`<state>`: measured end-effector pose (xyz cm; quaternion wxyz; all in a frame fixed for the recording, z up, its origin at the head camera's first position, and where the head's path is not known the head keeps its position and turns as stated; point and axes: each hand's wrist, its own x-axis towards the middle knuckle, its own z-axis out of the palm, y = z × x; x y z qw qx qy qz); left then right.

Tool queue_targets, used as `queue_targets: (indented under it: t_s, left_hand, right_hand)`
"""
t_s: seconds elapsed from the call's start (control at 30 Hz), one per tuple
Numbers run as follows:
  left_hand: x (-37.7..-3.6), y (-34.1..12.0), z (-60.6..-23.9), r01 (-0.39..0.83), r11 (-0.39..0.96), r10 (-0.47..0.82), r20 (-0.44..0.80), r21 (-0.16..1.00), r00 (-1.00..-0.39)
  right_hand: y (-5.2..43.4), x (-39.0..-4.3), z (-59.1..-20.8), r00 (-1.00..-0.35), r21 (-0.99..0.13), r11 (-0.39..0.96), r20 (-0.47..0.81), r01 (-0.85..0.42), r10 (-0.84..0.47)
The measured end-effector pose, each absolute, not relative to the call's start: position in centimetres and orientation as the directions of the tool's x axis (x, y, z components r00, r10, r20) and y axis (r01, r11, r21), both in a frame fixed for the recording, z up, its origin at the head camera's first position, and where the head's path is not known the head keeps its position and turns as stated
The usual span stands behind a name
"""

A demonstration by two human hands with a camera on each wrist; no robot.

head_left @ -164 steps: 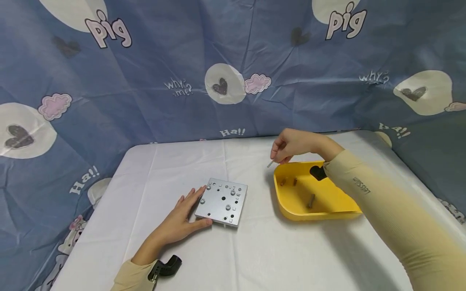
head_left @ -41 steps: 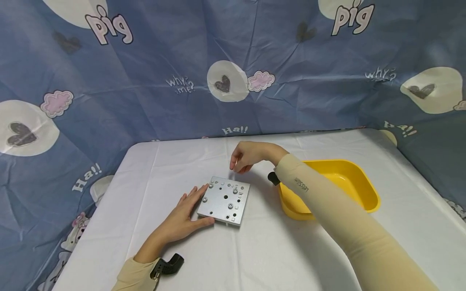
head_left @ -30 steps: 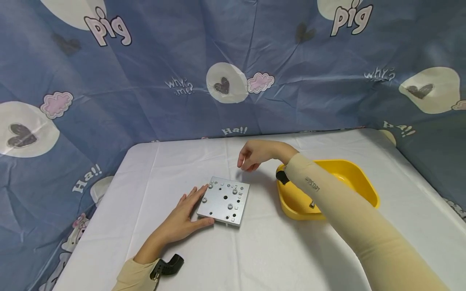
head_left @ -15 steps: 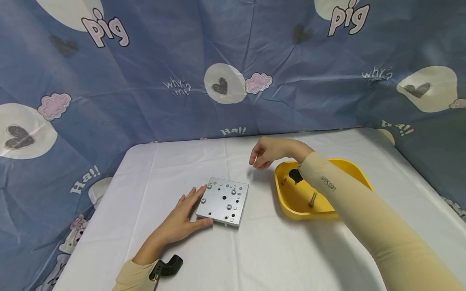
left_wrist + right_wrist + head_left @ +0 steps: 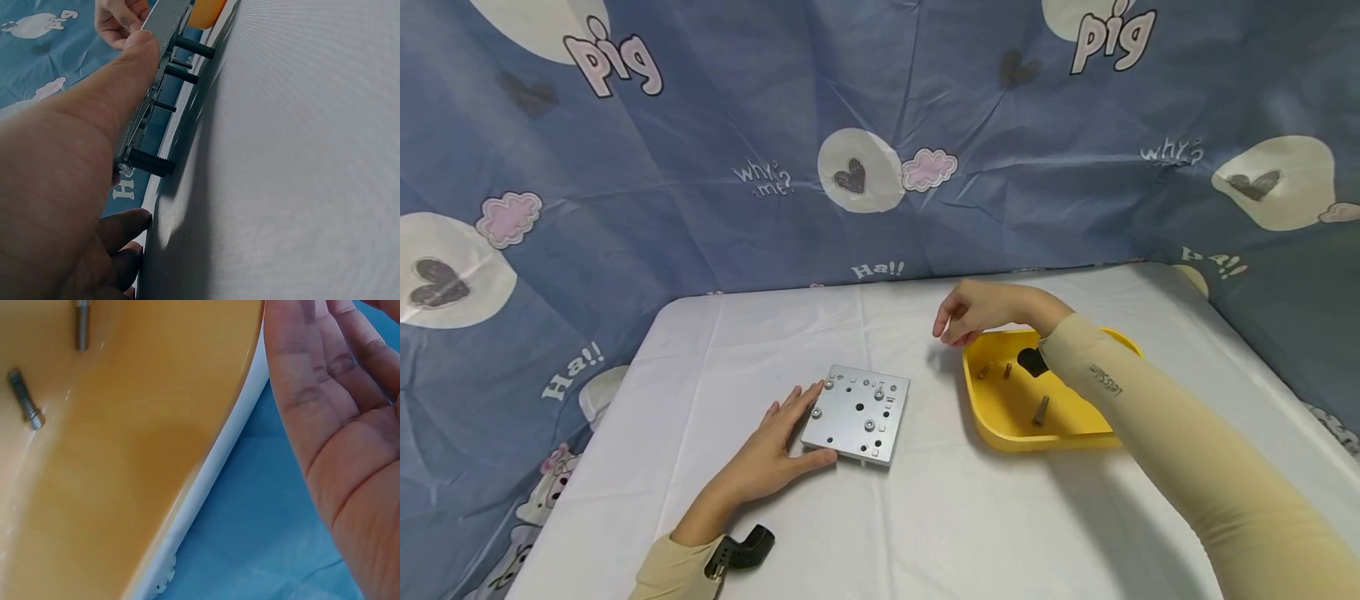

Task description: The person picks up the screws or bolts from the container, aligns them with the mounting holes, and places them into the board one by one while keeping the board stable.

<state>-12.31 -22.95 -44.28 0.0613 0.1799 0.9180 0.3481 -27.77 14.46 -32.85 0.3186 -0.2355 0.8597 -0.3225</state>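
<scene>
Fingers spread, the left hand (image 5: 765,463) touches the plate (image 5: 847,428); the right hand (image 5: 981,310) hangs released, loosely curled.

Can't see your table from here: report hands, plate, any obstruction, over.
Left hand braced against metal plate. Right hand near yellow bin, nothing visibly pinched. No obstruction seen.

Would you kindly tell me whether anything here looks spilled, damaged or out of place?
Nothing stands out: the loose screws lie inside the yellow tray, and the metal plate, touched by the left hand, shows no visible damage. Threaded shanks jut out beneath the plate.
</scene>
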Motion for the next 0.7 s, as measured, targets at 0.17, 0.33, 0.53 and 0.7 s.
queue_targets:
  t_s: [0.17, 0.33, 0.53, 0.7]
  left_hand:
    - [-12.3, -22.9, -44.3, 0.294, 0.692, 0.378, 0.016, 0.659, -0.926]
    - [-12.3, -23.2, -44.5, 0.295, 0.695, 0.377, 0.017, 0.656, -0.926]
    - [-12.3, -23.2, -44.4, 0.296, 0.695, 0.376, 0.019, 0.655, -0.926]
    - [-12.5, -23.1, -44.3, 0.287, 0.693, 0.375, 0.01, 0.662, -0.927]
  right_hand:
    - [15.6, -27.3, -32.5, -0.681, -0.701, 0.689, -0.414, -0.185, -0.604]
    - [17.2, -26.8, -32.3, -0.67, -0.689, 0.707, -0.452, -0.157, -0.589]
    - [19.3, -26.5, -32.2, -0.648, -0.673, 0.735, -0.527, -0.076, -0.55]
    - [20.5, -25.8, -32.2, -0.633, -0.63, 0.776, -0.582, -0.047, -0.511]
